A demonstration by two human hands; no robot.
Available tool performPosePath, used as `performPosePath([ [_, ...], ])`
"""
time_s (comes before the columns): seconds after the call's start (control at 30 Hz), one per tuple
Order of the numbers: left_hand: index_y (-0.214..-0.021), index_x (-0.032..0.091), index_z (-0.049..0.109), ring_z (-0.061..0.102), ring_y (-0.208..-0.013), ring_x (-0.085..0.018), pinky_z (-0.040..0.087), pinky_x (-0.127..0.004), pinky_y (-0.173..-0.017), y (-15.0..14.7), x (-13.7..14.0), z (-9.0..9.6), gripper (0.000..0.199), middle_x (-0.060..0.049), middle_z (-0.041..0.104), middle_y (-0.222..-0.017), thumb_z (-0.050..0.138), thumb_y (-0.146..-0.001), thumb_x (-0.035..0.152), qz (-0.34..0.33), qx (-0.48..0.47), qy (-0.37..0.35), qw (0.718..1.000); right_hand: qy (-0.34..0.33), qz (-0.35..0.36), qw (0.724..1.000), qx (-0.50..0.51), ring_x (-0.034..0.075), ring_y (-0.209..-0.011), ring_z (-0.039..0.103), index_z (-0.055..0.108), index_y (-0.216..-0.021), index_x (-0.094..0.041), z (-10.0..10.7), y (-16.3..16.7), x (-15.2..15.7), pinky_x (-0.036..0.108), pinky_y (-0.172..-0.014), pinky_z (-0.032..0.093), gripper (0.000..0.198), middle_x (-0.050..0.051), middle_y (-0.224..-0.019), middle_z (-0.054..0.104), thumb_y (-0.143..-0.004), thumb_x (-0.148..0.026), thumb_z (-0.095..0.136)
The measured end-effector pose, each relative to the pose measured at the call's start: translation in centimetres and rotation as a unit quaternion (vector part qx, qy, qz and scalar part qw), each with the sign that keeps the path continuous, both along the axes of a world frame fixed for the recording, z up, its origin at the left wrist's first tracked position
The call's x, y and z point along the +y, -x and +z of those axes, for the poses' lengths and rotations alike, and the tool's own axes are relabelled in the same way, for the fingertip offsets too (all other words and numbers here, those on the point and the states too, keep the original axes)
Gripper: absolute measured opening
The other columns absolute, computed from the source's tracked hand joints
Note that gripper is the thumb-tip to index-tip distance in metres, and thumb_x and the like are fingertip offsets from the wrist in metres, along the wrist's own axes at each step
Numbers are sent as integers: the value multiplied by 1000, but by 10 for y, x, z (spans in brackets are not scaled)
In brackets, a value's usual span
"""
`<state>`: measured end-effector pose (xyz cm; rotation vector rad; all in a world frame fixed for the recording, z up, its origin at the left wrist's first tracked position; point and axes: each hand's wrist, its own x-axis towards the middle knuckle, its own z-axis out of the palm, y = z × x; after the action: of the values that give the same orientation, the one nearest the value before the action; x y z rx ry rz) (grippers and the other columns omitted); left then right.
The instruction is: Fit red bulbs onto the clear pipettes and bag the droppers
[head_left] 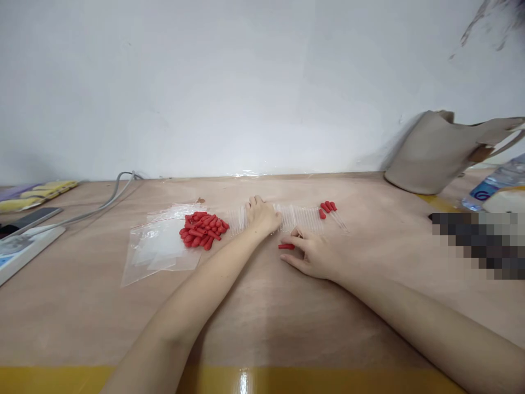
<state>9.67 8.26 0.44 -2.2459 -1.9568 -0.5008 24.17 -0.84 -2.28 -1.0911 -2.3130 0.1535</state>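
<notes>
A row of thin clear tubes (301, 218) lies side by side on the table. My left hand (262, 216) rests over the middle of this row, its fingers slightly apart and bent down onto the tubes; what is beneath the palm is hidden. Nearer to me lies a single red rubber bulb (286, 247). My right hand (314, 254) reaches around it from the right, thumb and fingers spread with the bulb between them. Left of the row is a heap of red bulbs (200, 230). At its right end, several tubes capped with red bulbs (328, 206) lie slanted.
Clear plastic bags (156, 251) lie partly under the heap. A white power strip (33, 251), a grey cable (112, 202) and a phone (33, 219) are at the left. A beige bag (435, 153) and a plastic bottle (498, 183) stand at the right. A wall rises behind.
</notes>
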Motion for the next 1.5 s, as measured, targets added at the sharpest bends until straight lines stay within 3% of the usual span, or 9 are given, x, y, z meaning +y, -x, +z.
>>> performPosePath([
  [0.17, -91, 5, 68, 40, -102, -33, 30, -43, -86, -6, 2, 1, 40, -21, 51, -106, 47, -77, 37, 32, 32, 16, 999, -30, -24, 999, 14, 11, -68, 50, 63, -92, -22, -11, 5, 4, 23, -61, 39, 16, 3, -89, 54, -85, -28, 50],
  [0.47, -86, 4, 65, 40, -102, -35, 31, -44, -83, -11, 2, 2, 26, -23, 51, -104, 50, -78, 24, 17, 44, -7, 999, -29, -64, 997, 45, 13, -73, 55, 60, -85, -20, -9, 7, 6, 24, -63, 42, 14, 4, -90, 57, -86, -25, 47],
  [0.57, -88, 3, 60, 42, -99, -33, 34, -45, -81, -2, -5, 2, 23, -22, 51, -102, 47, -81, 21, -21, 15, -47, 999, -28, -76, 994, 78, 14, -74, 57, 58, -86, -20, -11, 4, 9, 25, -63, 44, 13, 4, -85, 61, -87, -25, 45],
  [0.63, -89, 6, 56, 43, -98, -31, 37, -44, -80, 9, -13, 1, 20, -20, 52, -100, 43, -84, 19, -81, -15, -87, 993, -42, -77, 991, 101, 15, -73, 59, 57, -87, -19, -11, 2, 12, 26, -64, 45, 13, 4, -81, 63, -87, -25, 45],
  [0.77, -88, 13, 50, 48, -91, -22, 43, -36, -79, 43, -37, -6, 13, -12, 55, -93, 37, -88, 17, -275, -82, -138, 948, -102, -87, 985, 104, 16, -77, 60, 57, -99, -17, -9, 0, 15, 27, -68, 48, 18, 6, -85, 64, -87, -22, 44],
  [0.87, -90, 15, 49, 54, -77, -17, 47, -31, -69, 66, -52, -14, 14, -7, 58, -83, 35, -91, 20, -340, -97, -107, 929, -111, -63, 987, 101, 16, -78, 60, 57, -104, -18, -9, 1, 16, 27, -70, 49, 23, 7, -90, 62, -89, -20, 40],
  [1.03, -101, 15, 53, 60, -85, -16, 50, -29, -74, 80, -60, -24, 18, -7, 63, -94, 38, -91, 17, -360, -113, -115, 919, -88, -10, 989, 116, 15, -80, 58, 58, -104, -20, -12, 2, 17, 27, -70, 49, 24, 6, -93, 59, -89, -19, 39],
  [1.3, -104, 16, 57, 61, -86, -16, 51, -29, -76, 78, -58, -23, 21, -7, 64, -95, 40, -91, 20, -373, -127, -83, 915, -50, 31, 991, 124, 15, -83, 59, 57, -105, -22, -11, 4, 18, 28, -74, 50, 24, 5, -94, 59, -90, -21, 39],
  [1.5, -104, 17, 57, 61, -85, -16, 51, -30, -76, 78, -58, -24, 23, -7, 64, -95, 39, -92, 22, -378, -120, -76, 915, -58, 24, 992, 113, 15, -81, 59, 58, -102, -22, -7, 6, 16, 29, -72, 51, 23, 6, -91, 60, -89, -21, 39],
])
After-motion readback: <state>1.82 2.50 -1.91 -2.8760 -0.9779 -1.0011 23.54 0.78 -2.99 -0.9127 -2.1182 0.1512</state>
